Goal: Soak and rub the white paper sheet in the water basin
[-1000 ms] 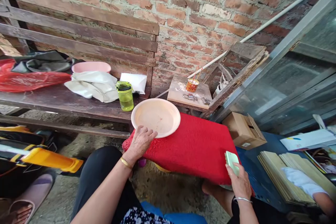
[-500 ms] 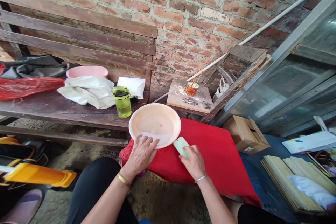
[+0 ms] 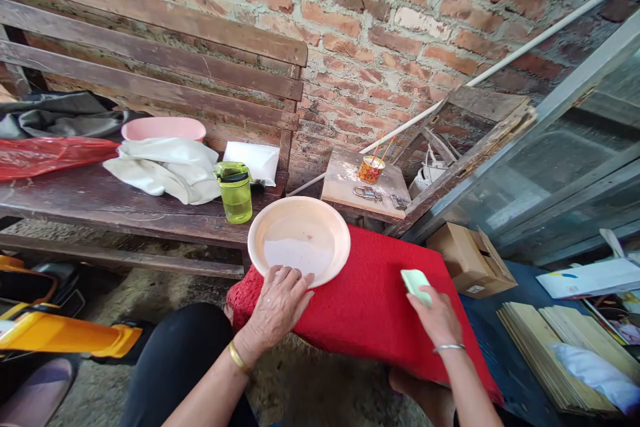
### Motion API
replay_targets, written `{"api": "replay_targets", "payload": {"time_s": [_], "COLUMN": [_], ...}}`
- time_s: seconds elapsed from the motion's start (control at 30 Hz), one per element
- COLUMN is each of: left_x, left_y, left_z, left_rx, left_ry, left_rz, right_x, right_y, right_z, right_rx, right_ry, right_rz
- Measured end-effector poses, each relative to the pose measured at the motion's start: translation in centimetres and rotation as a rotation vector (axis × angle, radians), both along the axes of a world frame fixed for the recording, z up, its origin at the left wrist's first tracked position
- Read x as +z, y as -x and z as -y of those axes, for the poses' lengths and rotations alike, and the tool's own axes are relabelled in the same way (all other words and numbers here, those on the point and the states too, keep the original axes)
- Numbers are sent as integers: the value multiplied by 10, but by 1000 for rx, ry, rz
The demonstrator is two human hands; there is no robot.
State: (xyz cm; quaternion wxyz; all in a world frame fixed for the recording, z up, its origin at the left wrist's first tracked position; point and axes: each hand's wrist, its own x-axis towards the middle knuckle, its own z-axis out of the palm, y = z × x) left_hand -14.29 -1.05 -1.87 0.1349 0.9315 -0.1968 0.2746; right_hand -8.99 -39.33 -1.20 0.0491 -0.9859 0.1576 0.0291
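Note:
A round cream basin (image 3: 256, 243) with cloudy-looking liquid and a tiny reddish speck in it stands at the left end of a red cloth (image 3: 380, 307). My left hand (image 3: 280, 307) lies over its near rim, fingertips curled inside the edge and the thumb side hidden in part. Over the right part of the cloth, my right hand (image 3: 440, 320) grips a flat pale green slab (image 3: 416, 282), phone-like in shape with rounded corners. Its lower end is hidden by my fingers.
On the wooden bench (image 3: 115, 210) are a green water bottle (image 3: 236, 197), a white bag (image 3: 165, 167), a pink basin (image 3: 165, 128) and a red plastic bag (image 3: 55, 157). Behind, a small table (image 3: 345, 173) bears a patterned cup (image 3: 371, 169) and padlocks. A cardboard box (image 3: 465, 260) stands right.
My right hand has moved right, away from the basin, carrying the pale green slab. My left hand stays at the near rim, shifted slightly right. The view has turned a little.

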Motion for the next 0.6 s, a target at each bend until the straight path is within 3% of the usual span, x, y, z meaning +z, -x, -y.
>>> {"api": "replay_targets", "payload": {"time_s": [0.13,0.23,0.33,0.5,0.6], "left_x": [-2,-6,-9,-11,-11], "left_y": [0,0,0,0,1], "left_z": [8,14,17,18,17], "left_rx": [-26,-34,-26,-12,-15], "left_ry": [-12,-19,-16,-25,-16], "left_rz": [52,84,97,92,87], "right_x": [-18,-26,-25,-3,10], "right_y": [-20,-32,-38,-35,-35], "right_z": [-108,-137,-93,52,97], "right_rx": [340,424,329,-86,-327], "right_ry": [-87,-130,-120,-15,54], "right_rz": [43,47,13,-92,-100]}}
